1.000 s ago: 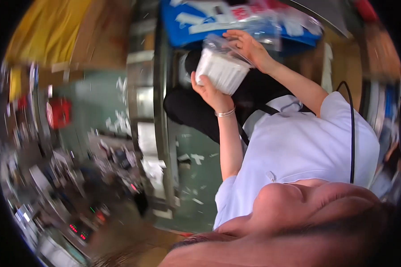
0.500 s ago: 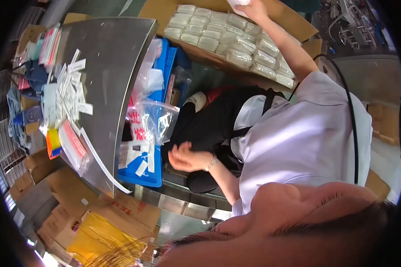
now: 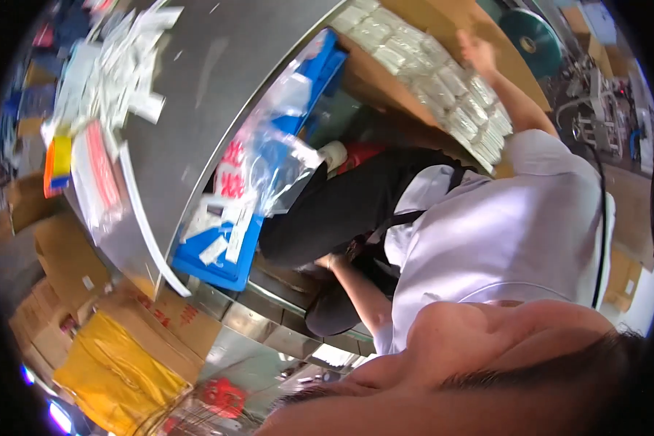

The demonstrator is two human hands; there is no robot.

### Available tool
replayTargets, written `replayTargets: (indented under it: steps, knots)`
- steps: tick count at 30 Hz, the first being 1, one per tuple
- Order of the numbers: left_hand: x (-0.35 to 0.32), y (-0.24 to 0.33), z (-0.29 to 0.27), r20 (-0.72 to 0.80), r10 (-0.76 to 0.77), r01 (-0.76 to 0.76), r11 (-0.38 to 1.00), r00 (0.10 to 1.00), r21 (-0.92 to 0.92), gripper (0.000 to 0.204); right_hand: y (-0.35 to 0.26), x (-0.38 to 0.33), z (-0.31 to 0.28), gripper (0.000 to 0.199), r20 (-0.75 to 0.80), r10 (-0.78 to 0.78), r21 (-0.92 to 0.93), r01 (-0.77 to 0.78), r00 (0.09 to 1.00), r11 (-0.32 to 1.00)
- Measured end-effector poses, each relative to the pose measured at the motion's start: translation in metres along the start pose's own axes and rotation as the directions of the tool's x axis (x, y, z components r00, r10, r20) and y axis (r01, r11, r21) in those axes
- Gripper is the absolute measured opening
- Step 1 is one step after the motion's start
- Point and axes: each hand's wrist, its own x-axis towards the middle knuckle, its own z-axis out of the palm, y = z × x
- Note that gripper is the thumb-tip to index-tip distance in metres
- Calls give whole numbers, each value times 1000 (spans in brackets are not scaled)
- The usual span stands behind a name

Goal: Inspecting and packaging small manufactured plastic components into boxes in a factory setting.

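Observation:
My right hand hangs over the far side of an open cardboard box, fingers spread and holding nothing that I can see. Clear plastic-wrapped packets lie in rows inside that box, just beside the hand. My left hand is low by my black-trousered leg, and its fingers are mostly hidden there. In front of my knees a blue tray holds clear plastic bags and small white tags.
A dark metal table carries a heap of white tags, a plastic-wrapped pink and white bundle and a curved white strip. A yellow sack lies on cartons at lower left. Beyond the box stands a green disc.
My right hand held a white packet over the box; now it is empty with fingers spread. My left hand has dropped from in front of my knees down to my leg. The view has turned.

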Motion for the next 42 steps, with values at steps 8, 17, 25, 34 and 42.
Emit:
replayTargets:
  steps: [8,17,25,34,42]
  knots:
    - [9,-13,81,-185,-259,285,950,948,129,43,-234,-107,27,29,17,-591,94,587,806,804]
    - [15,10,77,-315,-375,408,912,872,46,39,-331,-338,162,8,616,-734,742,522,-286,420]
    - [-100,88,14,-655,-399,-269,683,641,-680,26,-274,-481,257,24,683,-573,730,457,-452,509]
    - [-151,90,-26,-463,-489,-273,410,739,-870,24,-219,-505,254,18,726,-195,479,281,-660,832]
    - [-168,87,-40,-545,-452,-156,652,706,-742,21,-225,-510,261,10,669,-168,439,202,-724,875]
